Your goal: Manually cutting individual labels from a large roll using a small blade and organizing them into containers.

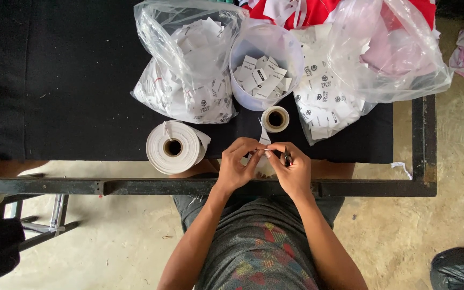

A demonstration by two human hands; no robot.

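Observation:
My left hand and my right hand meet at the near edge of the black table, fingertips pinching a small white label strip between them. A dark slim tool is tucked in my right hand. The strip runs up toward a small white roll just beyond my fingers. A large white ribbon roll lies left of my left hand. A clear plastic tub with several cut white labels stands behind the small roll.
Clear plastic bags of printed white labels lie left and right of the tub. Red and pink fabric is piled at the back. A black metal frame bar runs along the near edge; a dark bag sits on the floor.

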